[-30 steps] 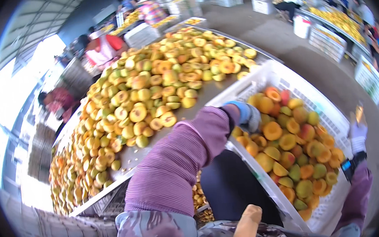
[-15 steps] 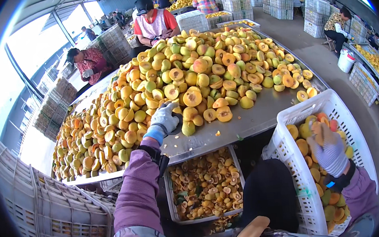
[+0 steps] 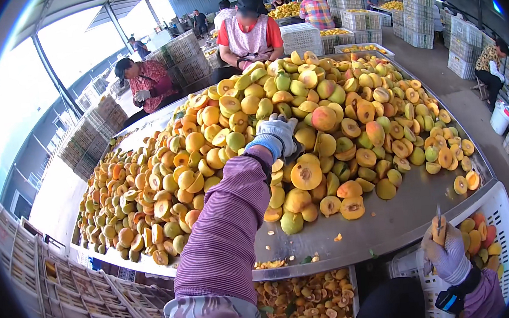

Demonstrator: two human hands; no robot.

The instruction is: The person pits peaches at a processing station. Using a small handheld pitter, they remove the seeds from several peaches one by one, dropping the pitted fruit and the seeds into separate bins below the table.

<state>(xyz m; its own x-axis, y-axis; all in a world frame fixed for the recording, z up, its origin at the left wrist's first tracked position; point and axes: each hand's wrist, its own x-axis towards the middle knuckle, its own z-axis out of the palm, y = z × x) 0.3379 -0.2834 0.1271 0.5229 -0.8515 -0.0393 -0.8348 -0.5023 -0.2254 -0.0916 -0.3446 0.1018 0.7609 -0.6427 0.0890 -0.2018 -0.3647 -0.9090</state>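
Out goes the left hand [image 3: 279,134], gloved, stretched over the heap of fruit [image 3: 218,156], its fingers bent down among the pieces; whether it has gripped one, I can't tell, because the back of the glove covers the spot. Over at the near right, the right hand [image 3: 448,255] is closed round the wooden handle of a knife [image 3: 439,232], blade pointing up, just beside a white crate [image 3: 506,217]. And how do things stand? Plenty looks done: open halves such as this big one [image 3: 306,175] show all over the heap, more fruit sits in that crate, and small pieces [image 3: 301,296] fill a lower crate [image 3: 354,288] below the near edge of the metal surface [image 3: 391,226]. Plenty looks left, too, I'd judge, with the heap spread from far left to right and some fruit apparently whole, though cut faces turned down could fool us. Hard to read: the right-hand crate is partly covered by glove and wrist, so its fill is anyone's guess; the lower crate runs out at the bottom; and the far co-worker's hands [image 3: 250,62] are half lost behind the fruit.
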